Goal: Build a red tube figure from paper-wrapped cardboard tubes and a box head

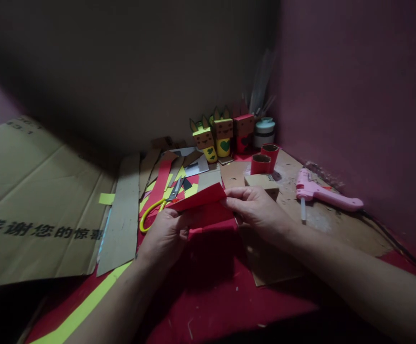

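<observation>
Left hand (163, 236) and right hand (256, 208) pinch the paper (210, 213) by its ends; keep tension even, clear of scissors (174, 192) at ten o'clock.

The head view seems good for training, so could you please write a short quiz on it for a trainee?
1. Multiple choice: what do the left hand and right hand hold between them? (a) a yellow strip; (b) red paper; (c) a red tube.
2. True or false: in the picture, the pink glue gun lies to the right of the yellow-handled scissors.
3. Count: how many box-headed figures stand at the back, and what colour are their bodies?

Key: 1. b. 2. True. 3. Three: two yellow, one red.
</observation>
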Available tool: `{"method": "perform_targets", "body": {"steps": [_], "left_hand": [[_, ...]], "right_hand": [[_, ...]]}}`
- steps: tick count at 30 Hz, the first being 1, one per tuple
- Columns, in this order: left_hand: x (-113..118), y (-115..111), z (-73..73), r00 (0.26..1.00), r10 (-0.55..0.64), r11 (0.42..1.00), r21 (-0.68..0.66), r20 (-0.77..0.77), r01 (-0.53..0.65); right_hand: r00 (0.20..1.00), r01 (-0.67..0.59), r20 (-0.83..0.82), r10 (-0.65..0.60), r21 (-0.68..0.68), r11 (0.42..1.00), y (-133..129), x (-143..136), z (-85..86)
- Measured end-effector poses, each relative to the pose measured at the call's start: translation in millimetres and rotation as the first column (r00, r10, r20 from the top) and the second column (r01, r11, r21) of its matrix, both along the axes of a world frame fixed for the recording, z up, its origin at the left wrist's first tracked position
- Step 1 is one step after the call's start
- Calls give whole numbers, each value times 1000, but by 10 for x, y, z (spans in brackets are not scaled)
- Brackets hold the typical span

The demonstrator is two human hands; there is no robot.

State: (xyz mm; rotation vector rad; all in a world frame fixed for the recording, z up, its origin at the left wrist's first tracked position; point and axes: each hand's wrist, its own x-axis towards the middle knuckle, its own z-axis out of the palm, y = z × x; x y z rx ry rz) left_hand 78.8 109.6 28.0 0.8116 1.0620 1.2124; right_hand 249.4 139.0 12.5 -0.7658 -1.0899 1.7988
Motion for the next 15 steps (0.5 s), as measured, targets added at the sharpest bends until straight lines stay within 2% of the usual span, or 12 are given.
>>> {"method": "perform_targets", "body": {"steps": [3, 7, 15], "left_hand": [[-7, -75, 64, 994, 25, 998, 52, -104, -20], [-33, -124, 85, 992, 46, 999, 9, -120, -45], [-169, 55, -112, 996, -80, 997, 0, 23, 80]], "right_hand": [[1000, 4, 30, -5, 28, 1000, -21, 19, 18], [999, -7, 51, 7, 16, 1000, -35, 23, 22], [994, 46, 96, -50, 48, 998, -5, -16, 2]]}}
